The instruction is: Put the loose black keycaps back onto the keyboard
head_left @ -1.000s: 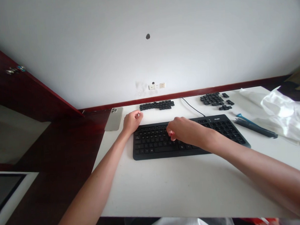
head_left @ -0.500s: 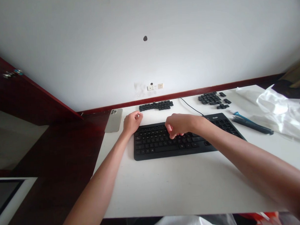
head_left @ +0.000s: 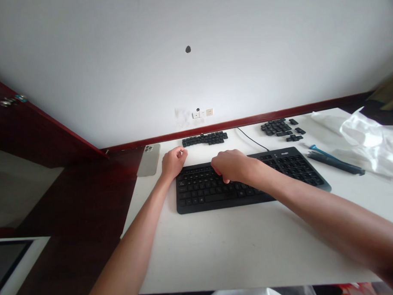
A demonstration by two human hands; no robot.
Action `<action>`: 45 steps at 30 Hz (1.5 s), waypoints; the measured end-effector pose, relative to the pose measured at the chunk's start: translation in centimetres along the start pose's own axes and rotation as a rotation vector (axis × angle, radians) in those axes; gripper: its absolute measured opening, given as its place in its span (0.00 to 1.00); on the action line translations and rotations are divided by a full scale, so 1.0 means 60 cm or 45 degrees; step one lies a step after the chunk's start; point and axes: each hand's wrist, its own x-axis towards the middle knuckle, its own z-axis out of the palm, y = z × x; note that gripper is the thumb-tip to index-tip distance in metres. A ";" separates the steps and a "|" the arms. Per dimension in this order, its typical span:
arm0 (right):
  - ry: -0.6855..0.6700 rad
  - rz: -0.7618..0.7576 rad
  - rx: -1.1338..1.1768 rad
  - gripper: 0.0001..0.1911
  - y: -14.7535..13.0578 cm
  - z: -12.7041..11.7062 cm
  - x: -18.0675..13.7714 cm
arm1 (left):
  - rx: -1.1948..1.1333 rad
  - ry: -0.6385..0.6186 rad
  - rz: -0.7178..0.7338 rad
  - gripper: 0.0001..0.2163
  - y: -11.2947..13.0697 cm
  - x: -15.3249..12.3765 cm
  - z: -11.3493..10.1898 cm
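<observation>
A black keyboard (head_left: 214,197) lies on the white table. My right hand (head_left: 231,165) is over its middle, fingers curled down and closed toward the keys. The fingertips are hidden, so whatever they may hold does not show. Key tops cover the left part of the keyboard, while the right-hand block looks like a grid of open sockets. My left hand (head_left: 173,162) rests at the keyboard's upper left corner, fingers curled in a loose fist with nothing visible in it. Behind the keyboard lie loose black keycaps (head_left: 204,139) in rows, and another group of keycaps (head_left: 276,127) farther right.
A phone (head_left: 149,160) lies face down at the table's left. To the right are a blue-handled tool (head_left: 322,152), a long black strip (head_left: 337,163) and crumpled clear plastic (head_left: 363,128). A cable (head_left: 252,139) runs from the keyboard toward the wall, which has sockets (head_left: 202,113).
My right hand has shifted a little left over the keys, uncovering more of the keyboard's right part. My left hand stays at the corner. The view has tilted slightly.
</observation>
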 end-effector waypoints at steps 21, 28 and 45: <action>0.553 0.084 0.072 0.36 0.112 0.023 0.047 | -0.078 -0.029 0.031 0.13 -0.002 -0.003 -0.003; 0.510 0.039 0.070 0.37 0.109 0.045 0.075 | -0.052 -0.031 0.031 0.13 -0.001 -0.003 -0.004; 0.510 -0.044 0.066 0.27 0.097 0.036 0.065 | -0.071 -0.044 0.036 0.13 -0.001 -0.004 -0.005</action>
